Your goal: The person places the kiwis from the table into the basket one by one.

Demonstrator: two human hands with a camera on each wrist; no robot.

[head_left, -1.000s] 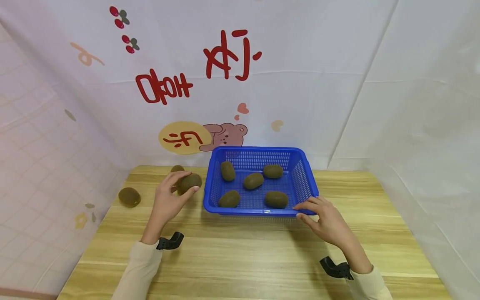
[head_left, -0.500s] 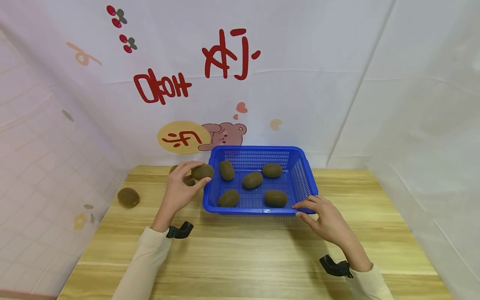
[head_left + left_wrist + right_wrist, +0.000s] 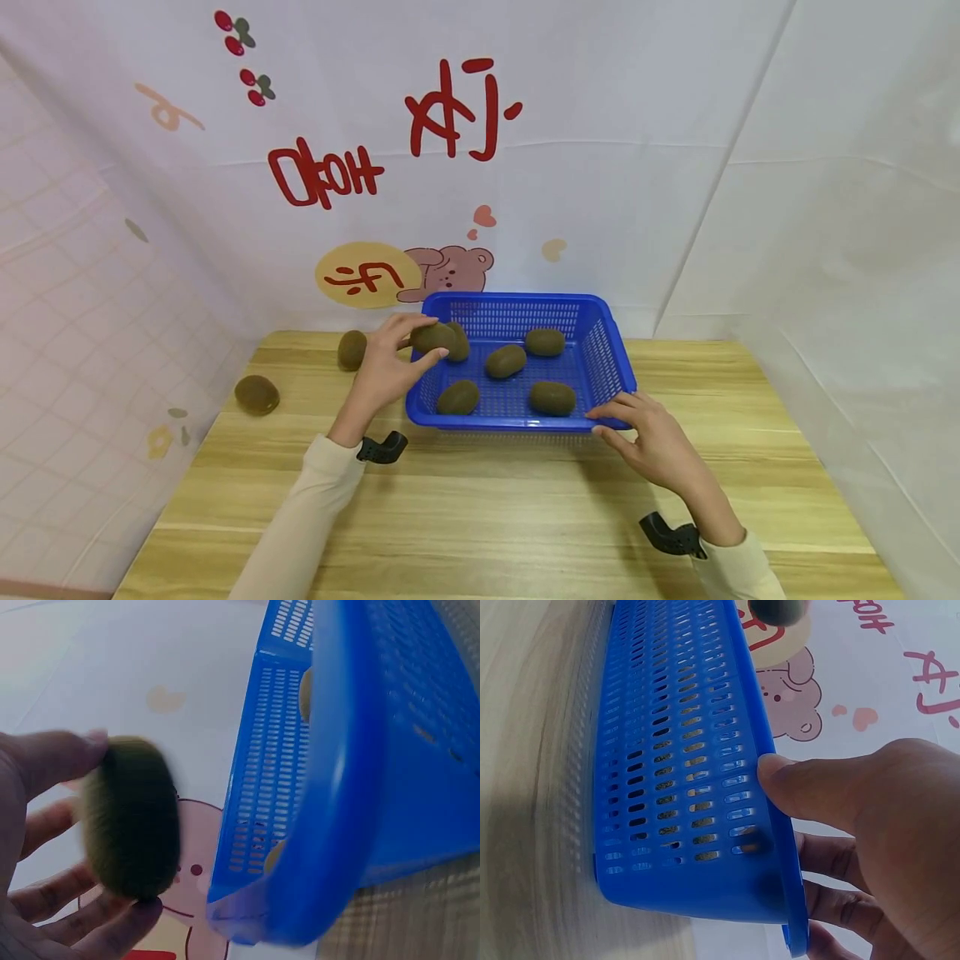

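Between thumb and fingers, my left hand (image 3: 390, 362) holds a brown kiwi (image 3: 432, 339) over the left rim of a blue plastic basket (image 3: 517, 423). The left wrist view shows that kiwi (image 3: 133, 817) pinched lengthwise, with the basket wall (image 3: 337, 772) to its right. My right hand (image 3: 652, 437) grips the basket's front right corner; in the right wrist view the thumb (image 3: 810, 780) lies on the outer side of the rim and the fingers reach inside. Several kiwis lie in the basket, among them one in the middle (image 3: 506, 361) and one near the front (image 3: 552, 398).
Two more kiwis rest on the wooden table (image 3: 480, 517) left of the basket: one by the back edge (image 3: 351, 350), one at the left edge (image 3: 257, 394). A white printed cloth (image 3: 600, 192) hangs close behind the basket.
My left hand has carried its kiwi rightward from the table to above the basket's left side, uncovering a kiwi behind it. My right hand has stayed on the rim.
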